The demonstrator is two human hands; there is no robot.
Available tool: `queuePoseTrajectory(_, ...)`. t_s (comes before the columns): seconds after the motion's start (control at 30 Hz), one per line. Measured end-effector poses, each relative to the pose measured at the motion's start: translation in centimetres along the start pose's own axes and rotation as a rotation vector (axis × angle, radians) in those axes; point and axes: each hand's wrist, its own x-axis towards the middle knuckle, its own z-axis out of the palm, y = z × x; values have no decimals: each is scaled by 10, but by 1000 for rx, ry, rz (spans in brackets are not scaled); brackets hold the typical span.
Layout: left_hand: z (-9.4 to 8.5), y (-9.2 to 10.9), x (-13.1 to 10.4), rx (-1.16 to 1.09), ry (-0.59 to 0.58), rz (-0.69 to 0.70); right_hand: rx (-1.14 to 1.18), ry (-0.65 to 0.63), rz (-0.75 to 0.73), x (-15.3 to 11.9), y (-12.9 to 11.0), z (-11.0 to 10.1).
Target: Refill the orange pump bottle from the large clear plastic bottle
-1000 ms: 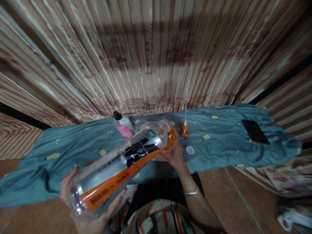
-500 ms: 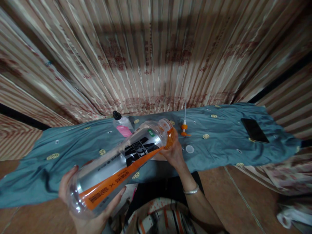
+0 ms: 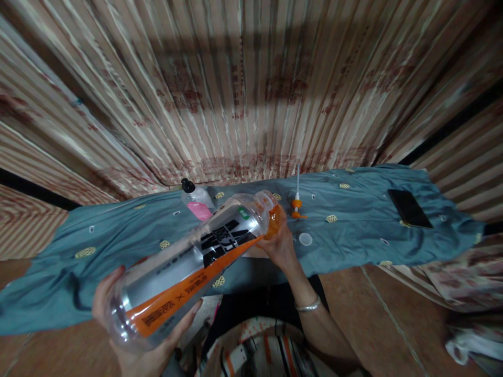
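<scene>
The left hand [image 3: 143, 358] is wrapped around the base of a large clear plastic bottle with a silver, black and orange label [image 3: 192, 267], its thumb along the near side and its fingers on the far side. The right hand [image 3: 280, 246] is curled around a small translucent orange container [image 3: 276, 222], directly beside the neck of the large bottle; whether the two vessels touch cannot be told. The large bottle is held tilted above the table, neck up and to the right, base low and to the left. A shiny silver bangle [image 3: 307, 304] circles the right wrist. Beneath lies a blue-green cloth with yellow oval prints [image 3: 129, 230]. On it, behind the large bottle, is a small clear bottle with a pink label and black top [image 3: 198, 201]. To the right of the orange container lie an orange pump head with a long pale tube [image 3: 297, 205] and, nearer the person, a round whitish translucent disc [image 3: 305, 239]. A flat black rectangular phone [image 3: 409, 208] rests near the cloth's right end.
</scene>
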Motion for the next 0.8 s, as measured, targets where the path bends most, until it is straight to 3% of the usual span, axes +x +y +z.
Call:
queuePoseTrajectory(0.17,2,16,5,-55,63,-7,-8,10,27,-1,1,1)
queuePoseTrajectory(0.27,12,42,13,-121,-42,-177,0,1,16,0,0,1)
queuePoseTrajectory(0.37,27,69,23,-192,-86,-227,-3,1,22,0,-2,1)
queuePoseTrajectory(0.47,34,78,27,-221,-94,-241,-6,6,29,0,-3,0)
queuePoseTrajectory(0.57,27,65,20,-215,-77,-215,-7,5,10,1,-3,0)
queuePoseTrajectory(0.67,11,38,9,-157,-16,-160,-32,7,18,1,-2,-1)
queuePoseTrajectory(0.73,1,19,5,-89,5,-89,-39,5,27,1,-2,0)
queuePoseTrajectory(0.77,-1,12,4,-52,-60,-30,-38,3,29,1,-2,0)
queuePoseTrajectory(0.8,-3,7,3,-47,-21,-3,-35,0,31,1,-2,0)
